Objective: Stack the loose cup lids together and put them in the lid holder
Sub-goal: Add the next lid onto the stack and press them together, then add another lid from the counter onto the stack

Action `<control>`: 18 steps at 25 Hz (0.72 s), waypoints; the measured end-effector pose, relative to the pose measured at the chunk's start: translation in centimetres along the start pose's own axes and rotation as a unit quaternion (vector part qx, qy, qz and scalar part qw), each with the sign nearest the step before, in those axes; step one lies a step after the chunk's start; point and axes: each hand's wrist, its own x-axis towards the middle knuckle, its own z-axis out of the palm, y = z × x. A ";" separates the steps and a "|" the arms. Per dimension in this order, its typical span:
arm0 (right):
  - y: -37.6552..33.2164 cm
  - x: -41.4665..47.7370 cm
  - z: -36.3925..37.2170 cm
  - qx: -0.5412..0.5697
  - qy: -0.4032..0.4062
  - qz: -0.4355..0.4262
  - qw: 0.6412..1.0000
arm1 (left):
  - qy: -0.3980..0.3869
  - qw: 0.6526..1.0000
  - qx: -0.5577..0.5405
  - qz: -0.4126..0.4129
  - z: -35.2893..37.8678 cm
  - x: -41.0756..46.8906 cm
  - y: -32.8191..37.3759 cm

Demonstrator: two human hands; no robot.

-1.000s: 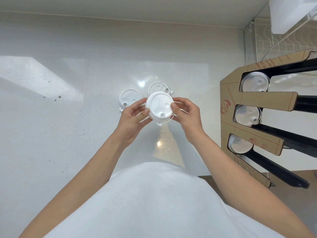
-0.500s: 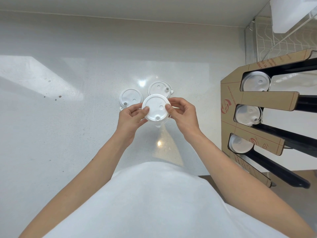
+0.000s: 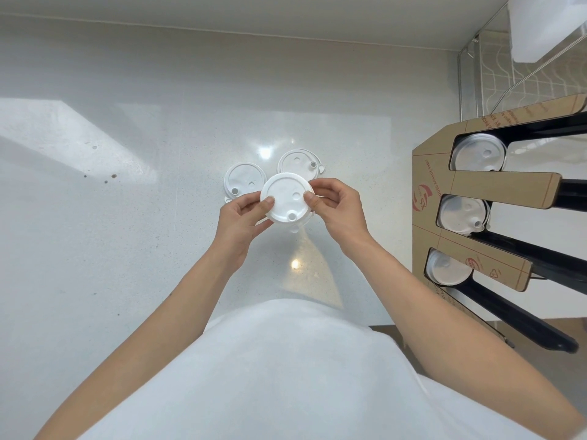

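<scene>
Both my hands hold a small stack of white cup lids (image 3: 285,197) above the white counter, near the middle of the view. My left hand (image 3: 237,220) pinches its left rim and my right hand (image 3: 336,208) pinches its right rim. Two more loose lids lie flat on the counter just behind: one at the left (image 3: 242,179) and one at the right (image 3: 297,161), partly hidden by the held stack. The lid holder (image 3: 476,185), brown cardboard with black rails, stands at the right with lids in its three slots.
The white counter (image 3: 127,217) spreads wide to the left, with a few dark specks on it. A wire rack (image 3: 514,81) and a white container (image 3: 540,23) stand behind the holder at the top right. My white shirt fills the bottom of the view.
The held lid stack has moved slightly away from me and lower, closer to the two lids on the counter. Both hands kept their grip on it.
</scene>
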 end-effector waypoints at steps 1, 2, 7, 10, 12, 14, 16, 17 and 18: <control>-0.1 0.2 0.0 0.001 -0.007 -0.002 1.000 | 0.007 1.000 0.003 0.004 -0.1 0.0 0.1; -0.2 0.6 0.1 -0.003 -0.013 -0.004 1.000 | 0.016 1.000 0.004 0.008 -0.2 0.0 0.1; -0.1 3.5 -0.7 -0.264 -0.032 -0.088 0.960 | 0.063 0.998 -0.016 0.016 -1.1 -0.1 0.3; 0.1 5.7 -1.2 -0.449 -0.076 -0.126 0.882 | 0.080 0.996 -0.021 0.018 -1.6 -0.2 0.3; 0.2 6.9 -1.2 -0.524 -0.104 -0.128 0.836 | 0.087 0.996 -0.019 0.018 -1.8 -0.2 0.4; 0.3 8.0 -1.2 -0.569 -0.131 -0.119 0.803 | 0.096 0.995 -0.020 0.017 -2.0 -0.2 0.5; 0.4 8.7 -1.0 -0.588 -0.151 -0.101 0.788 | 0.101 0.994 -0.019 0.019 -2.4 -0.2 0.6; 0.5 8.8 -0.9 -0.591 -0.159 -0.091 0.785 | 0.103 0.994 -0.019 0.019 -2.6 -0.2 0.6; 0.6 8.9 -0.7 -0.593 -0.166 -0.085 0.783 | 0.105 0.994 -0.019 0.018 -2.7 -0.2 0.7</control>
